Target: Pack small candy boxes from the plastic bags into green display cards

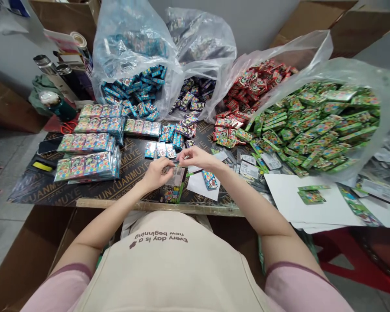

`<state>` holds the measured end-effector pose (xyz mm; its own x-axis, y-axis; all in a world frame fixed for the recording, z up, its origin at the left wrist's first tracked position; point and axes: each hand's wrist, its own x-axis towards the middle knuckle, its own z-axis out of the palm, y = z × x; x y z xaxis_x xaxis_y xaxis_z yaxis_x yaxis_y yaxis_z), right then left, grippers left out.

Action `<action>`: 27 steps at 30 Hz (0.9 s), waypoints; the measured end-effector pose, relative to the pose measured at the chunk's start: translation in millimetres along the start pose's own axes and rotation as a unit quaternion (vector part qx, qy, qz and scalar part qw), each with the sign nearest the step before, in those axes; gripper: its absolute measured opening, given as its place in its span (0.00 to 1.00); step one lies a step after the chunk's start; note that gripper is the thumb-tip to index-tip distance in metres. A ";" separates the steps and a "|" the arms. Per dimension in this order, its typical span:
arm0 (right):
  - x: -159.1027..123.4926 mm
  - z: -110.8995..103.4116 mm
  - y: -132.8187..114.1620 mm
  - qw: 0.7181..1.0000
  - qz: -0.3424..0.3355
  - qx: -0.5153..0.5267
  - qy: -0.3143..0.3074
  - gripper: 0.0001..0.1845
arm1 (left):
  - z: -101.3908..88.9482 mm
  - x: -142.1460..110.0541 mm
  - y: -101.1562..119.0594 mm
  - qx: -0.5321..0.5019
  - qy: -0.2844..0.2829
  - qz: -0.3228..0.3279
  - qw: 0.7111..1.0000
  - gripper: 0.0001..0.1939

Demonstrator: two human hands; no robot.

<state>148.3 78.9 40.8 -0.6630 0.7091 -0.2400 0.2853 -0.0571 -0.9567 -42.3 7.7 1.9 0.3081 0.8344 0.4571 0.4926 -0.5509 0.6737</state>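
Observation:
Near the table's front edge, a green-and-black printed packet (173,190) stands in front of my body, its upper part pale and shiny. My left hand (159,173) is closed at its top left, fingers and thumb pinching its upper edge. Close beside, my right hand (196,157) has thumb and finger pinched together over the packet's top; what lies between those fingertips is too small to make out. Just beyond my hands are small blue boxes (150,150) and white-faced ones (161,150). A single blue box (209,180) lies on white paper (198,188) below my right wrist.
Clear bags spill blue boxes (133,91), dark purple boxes (195,97), red boxes (256,82) and green boxes (318,125) along the back. Stacked wrapped packs (84,167) stand left, near red scissors (68,127) and a dark tumbler (60,106). White sheets (282,195) lie right.

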 end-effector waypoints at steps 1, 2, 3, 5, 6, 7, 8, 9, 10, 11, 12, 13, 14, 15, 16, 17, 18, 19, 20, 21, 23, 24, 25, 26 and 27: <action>4.4 -0.7 -1.0 1.000 0.013 -0.003 -0.019 0.09 | -0.2 0.1 1.2 -0.002 0.003 -0.001 1.000 0.05; 8.2 -1.8 -1.7 0.999 0.025 -0.005 -0.034 0.09 | 0.1 0.2 2.0 -0.007 0.006 -0.005 1.000 0.05; 11.2 -2.9 -2.1 0.998 0.035 -0.007 -0.047 0.09 | 1.1 0.1 2.4 -0.011 0.010 -0.010 1.000 0.04; 15.7 -5.1 -2.1 0.997 0.047 -0.012 -0.061 0.09 | 4.5 -0.6 1.6 -0.010 0.025 -0.018 0.999 0.04; 17.3 -5.9 -1.6 0.997 0.049 -0.015 -0.065 0.09 | 6.8 -1.1 0.7 -0.005 0.035 -0.022 0.999 0.04; 18.6 -6.4 -0.7 0.996 0.051 -0.019 -0.067 0.09 | 9.0 -1.8 -0.4 0.004 0.045 -0.027 0.999 0.04; 19.8 -6.5 0.7 0.996 0.054 -0.021 -0.066 0.09 | 11.1 -2.5 -1.5 0.013 0.055 -0.033 0.998 0.05; 20.8 -6.0 2.6 0.996 0.057 -0.021 -0.065 0.09 | 12.8 -3.2 -2.3 0.022 0.063 -0.038 0.997 0.05; 21.7 -4.8 4.8 0.996 0.061 -0.019 -0.063 0.09 | 14.0 -3.9 -2.9 0.029 0.068 -0.040 0.996 0.05; 22.6 -2.9 7.2 0.996 0.064 -0.013 -0.059 0.09 | 14.6 -4.4 -3.1 0.037 0.068 -0.036 0.996 0.04; 23.3 -0.6 9.7 0.996 0.068 -0.003 -0.057 0.09 | 14.8 -4.8 -3.1 0.045 0.062 -0.025 0.997 0.04; 23.8 1.7 12.2 0.996 0.073 0.010 -0.055 0.09 | 14.5 -5.1 -3.1 0.052 0.052 -0.010 0.997 0.05; 24.0 3.3 14.6 0.995 0.077 0.022 -0.052 0.10 | 14.0 -5.3 -3.0 0.056 0.043 0.007 0.997 0.05; 23.8 3.3 17.0 0.996 0.079 0.031 -0.041 0.10 | 13.3 -5.6 -3.1 0.058 0.035 0.020 0.998 0.06; 23.0 0.8 19.7 0.996 0.078 0.029 -0.018 0.11 | 12.4 -5.8 -3.4 0.056 0.029 0.029 0.998 0.07; 21.2 -4.7 23.0 0.997 0.072 0.014 0.021 0.11 | 11.2 -6.1 -4.2 0.052 0.025 0.031 0.998 0.08; 18.3 -13.4 27.4 0.995 0.059 -0.019 0.078 0.12 | 9.8 -6.4 -5.4 0.049 0.023 0.026 0.998 0.08; 14.0 -25.0 33.3 0.986 0.042 -0.071 0.147 0.13 | 8.0 -6.5 -7.2 0.050 0.017 0.016 0.998 0.08; 8.4 -38.6 41.0 0.966 0.027 -0.139 0.218 0.13 | 5.7 -6.3 -9.5 0.055 0.009 0.001 0.998 0.09; 1.7 -53.1 50.6 0.937 0.022 -0.215 0.275 0.12 | 2.8 -5.5 -12.3 0.063 -0.003 -0.017 0.998 0.10; -13.6 -78.8 74.6 0.883 0.058 -0.348 0.310 0.07 | -4.6 -2.0 -19.3 0.076 -0.037 -0.061 0.995 0.11; -21.0 -87.8 88.0 0.870 0.093 -0.386 0.292 0.04 | -9.1 0.8 -23.3 0.072 -0.056 -0.084 0.992 0.12; -27.8 -93.6 101.6 0.865 0.123 -0.405 0.268 0.03 | -13.9 4.0 -27.4 0.059 -0.073 -0.107 0.990 0.13; -33.5 -96.1 114.6 0.865 0.146 -0.411 0.248 0.02 | -18.7 7.2 -31.7 0.037 -0.080 -0.131 0.987 0.12; -38.2 -95.8 126.5 0.867 0.158 -0.409 0.236 0.03 | -23.3 9.8 -35.9 0.008 -0.073 -0.156 0.985 0.12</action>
<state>276.1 112.0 -55.2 -0.1608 0.9685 -0.1899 0.9243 0.0803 -0.3732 -75.9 35.3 -4.3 0.2537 0.9571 0.1398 0.5947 -0.2683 0.7579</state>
